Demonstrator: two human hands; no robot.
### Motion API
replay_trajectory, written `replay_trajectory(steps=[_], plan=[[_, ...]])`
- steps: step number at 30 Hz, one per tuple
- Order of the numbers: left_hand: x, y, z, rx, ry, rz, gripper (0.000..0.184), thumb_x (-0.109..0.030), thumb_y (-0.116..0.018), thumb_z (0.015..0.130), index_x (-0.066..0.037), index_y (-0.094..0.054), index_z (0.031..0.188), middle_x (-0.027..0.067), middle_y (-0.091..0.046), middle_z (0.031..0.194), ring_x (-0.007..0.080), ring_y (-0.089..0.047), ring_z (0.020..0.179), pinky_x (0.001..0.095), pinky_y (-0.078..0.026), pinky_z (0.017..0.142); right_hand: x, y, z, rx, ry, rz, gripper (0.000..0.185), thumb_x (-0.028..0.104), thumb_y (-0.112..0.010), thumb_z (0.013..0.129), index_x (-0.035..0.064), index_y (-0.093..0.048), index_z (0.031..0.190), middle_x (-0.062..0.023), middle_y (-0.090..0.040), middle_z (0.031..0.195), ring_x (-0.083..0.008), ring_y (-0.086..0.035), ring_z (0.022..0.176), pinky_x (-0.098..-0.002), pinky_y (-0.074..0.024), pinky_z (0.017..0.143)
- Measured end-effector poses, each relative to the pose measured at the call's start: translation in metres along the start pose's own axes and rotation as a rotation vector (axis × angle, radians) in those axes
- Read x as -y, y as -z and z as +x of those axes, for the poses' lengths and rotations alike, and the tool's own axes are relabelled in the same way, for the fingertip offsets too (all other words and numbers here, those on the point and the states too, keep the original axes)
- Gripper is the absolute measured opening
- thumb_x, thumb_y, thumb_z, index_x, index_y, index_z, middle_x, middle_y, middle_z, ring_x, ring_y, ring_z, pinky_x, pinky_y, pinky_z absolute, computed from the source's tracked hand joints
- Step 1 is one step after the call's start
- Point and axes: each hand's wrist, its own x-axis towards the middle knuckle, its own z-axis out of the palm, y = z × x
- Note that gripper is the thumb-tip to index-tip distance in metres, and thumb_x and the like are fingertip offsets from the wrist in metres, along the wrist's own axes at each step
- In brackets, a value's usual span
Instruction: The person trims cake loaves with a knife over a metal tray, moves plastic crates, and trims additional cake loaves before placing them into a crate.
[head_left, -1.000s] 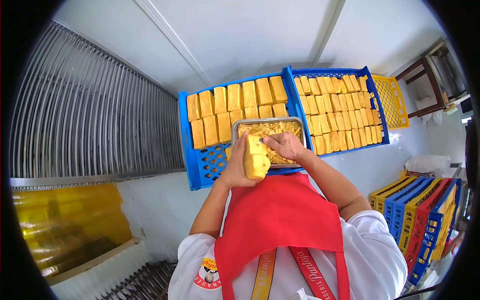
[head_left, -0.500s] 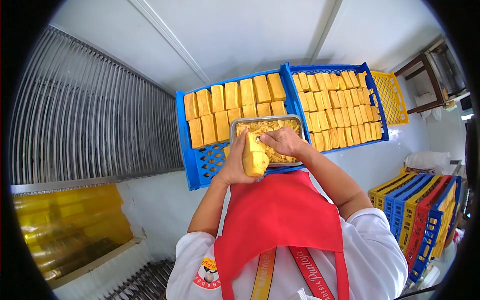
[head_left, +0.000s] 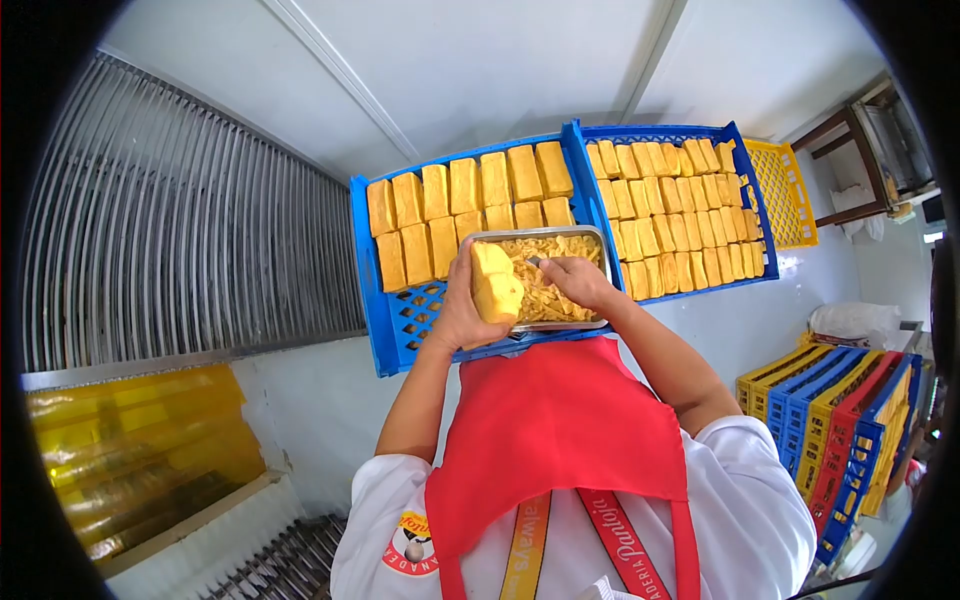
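A yellow bread loaf [head_left: 496, 283] lies in my left hand [head_left: 462, 312], whose fingers wrap round its left side over the left part of a metal pan [head_left: 530, 236]. Thin yellow crust trimmings [head_left: 550, 298] fill much of the pan. My right hand [head_left: 580, 284] is closed above the trimmings, to the right of the loaf and apart from it. From its fingers pokes a small grey metal tool [head_left: 535, 261]; most of it is hidden, so its exact kind is unclear. The pan rests on a blue crate [head_left: 376, 330] holding rows of loaves.
Beside it, a second blue crate [head_left: 773, 262] carries rows of narrower yellow pieces. A yellow crate [head_left: 785, 200] is beyond. Stacked coloured crates [head_left: 815, 420] stand at lower right. Along the left runs a rack of metal trays [head_left: 190, 220].
My right hand has moved slightly right and away from the loaf with the tool. My left hand has shifted the loaf a little left and upward.
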Motion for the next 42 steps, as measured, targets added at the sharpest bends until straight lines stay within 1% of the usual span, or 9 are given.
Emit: replay_trajectory(steps=[5,15,21,24,26,27,32,35,42], plan=[[0.007,-0.008,0.006,-0.061,0.031,-0.051,0.130,-0.024,-0.084,0.047,-0.001,-0.010,0.152,0.0250,-0.034,0.144,0.0414,-0.037,0.132,0.0457,-0.032,0.112,0.034,-0.001,-0.018,-0.047,0.143,-0.023,0.050,0.051,-0.042,0.097,0.0099,-0.070,0.093,-0.0237,-0.067,0.087,-0.0419,-0.064,0.087,-0.0479,-0.0504,0.077],[-0.003,-0.016,0.014,-0.109,-0.054,0.143,0.126,-0.025,-0.085,0.049,-0.001,-0.014,0.151,0.0260,-0.034,0.144,0.0441,-0.034,0.133,0.0483,-0.031,0.112,0.027,0.000,-0.021,0.025,0.209,-0.167,0.061,0.060,-0.043,0.095,0.0061,-0.068,0.082,-0.0246,-0.066,0.079,-0.0434,-0.064,0.080,-0.0501,-0.0490,0.072],[0.001,-0.020,0.015,-0.137,-0.049,0.110,0.128,-0.025,-0.086,0.046,-0.001,-0.015,0.150,0.0258,-0.034,0.142,0.0431,-0.035,0.132,0.0480,-0.031,0.112,0.024,0.000,-0.022,0.342,-0.105,0.236,0.069,0.065,-0.042,0.093,0.0034,-0.067,0.076,-0.0219,-0.067,0.076,-0.0405,-0.064,0.079,-0.0467,-0.0478,0.071],[0.002,-0.017,0.016,-0.116,0.056,-0.001,0.122,-0.022,-0.083,0.053,-0.002,-0.012,0.151,0.0233,-0.038,0.139,0.0417,-0.044,0.126,0.0497,-0.038,0.107,0.013,-0.003,-0.018,0.283,-0.170,0.595,0.066,0.064,-0.046,0.093,0.0012,-0.063,0.081,-0.0187,-0.063,0.074,-0.0307,-0.063,0.072,-0.0435,-0.0486,0.069],[-0.003,-0.018,0.021,-0.178,0.733,-1.068,0.098,-0.023,-0.076,0.066,-0.005,-0.026,0.148,0.0205,-0.049,0.130,0.0395,-0.053,0.115,0.0527,-0.044,0.098,0.013,0.002,-0.015,-0.073,0.016,-0.171,0.061,0.058,-0.045,0.095,0.0017,-0.066,0.088,-0.0227,-0.068,0.087,-0.0420,-0.064,0.089,-0.0493,-0.0482,0.078],[0.035,-0.018,0.019,0.028,0.851,-1.311,0.070,-0.035,-0.068,0.074,-0.008,-0.045,0.135,0.0174,-0.058,0.117,0.0364,-0.059,0.103,0.0570,-0.048,0.087,0.002,0.000,-0.012,-0.103,0.006,-0.243,0.053,0.052,-0.044,0.096,0.0040,-0.065,0.094,-0.0231,-0.068,0.094,-0.0425,-0.063,0.093,-0.0515,-0.0476,0.082],[0.029,-0.020,0.029,-0.005,1.183,-1.444,0.064,-0.057,-0.061,0.072,-0.012,-0.057,0.118,0.0154,-0.060,0.110,0.0350,-0.057,0.098,0.0585,-0.043,0.084,0.014,0.004,-0.018,-0.106,0.131,-0.285,0.044,0.046,-0.049,0.096,0.0059,-0.066,0.089,-0.0211,-0.068,0.084,-0.0414,-0.064,0.082,-0.0510,-0.0498,0.072],[0.030,-0.022,0.035,0.156,1.279,-1.397,0.070,-0.063,-0.059,0.069,-0.012,-0.060,0.117,0.0149,-0.062,0.111,0.0365,-0.058,0.095,0.0566,-0.045,0.079,0.026,-0.003,-0.017,-0.150,0.575,-0.339,0.035,0.040,-0.056,0.094,0.0087,-0.062,0.080,-0.0149,-0.066,0.074,-0.0359,-0.065,0.070,-0.0460,-0.0503,0.060],[0.024,-0.025,0.042,0.157,1.363,-1.364,0.070,-0.067,-0.057,0.068,-0.016,-0.061,0.117,0.0134,-0.062,0.112,0.0335,-0.057,0.097,0.0545,-0.043,0.078,0.047,-0.006,-0.010,-0.164,0.572,-0.523,0.033,0.039,-0.054,0.095,0.0098,-0.062,0.083,-0.0124,-0.068,0.079,-0.0337,-0.066,0.071,-0.0458,-0.0516,0.062]])
